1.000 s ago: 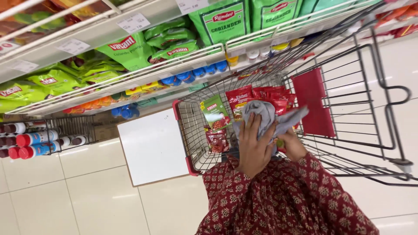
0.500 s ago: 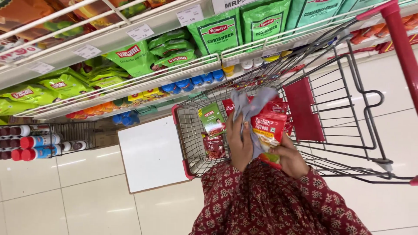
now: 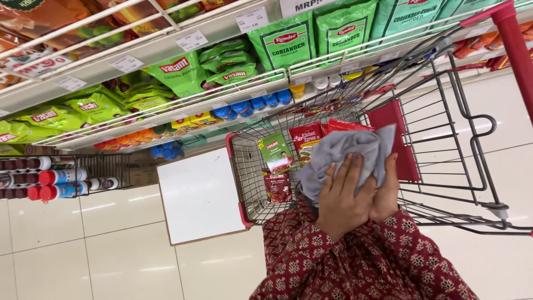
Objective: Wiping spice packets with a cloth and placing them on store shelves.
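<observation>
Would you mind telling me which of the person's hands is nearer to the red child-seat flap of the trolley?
The right hand. It holds the grey cloth at its right side, next to the red flap. The left hand lies flat on the cloth, farther from the flap.

the grey cloth [image 3: 350, 158] looks soft, matt and creased. the cart [image 3: 444, 139] is thin bare metal wire with glossy red plastic trim. the packets [image 3: 304, 141] inside it are shiny printed foil. the sleeve [image 3: 366, 261] is matt printed fabric. the floor [image 3: 83, 255] tiles are smooth and glossy.
</observation>
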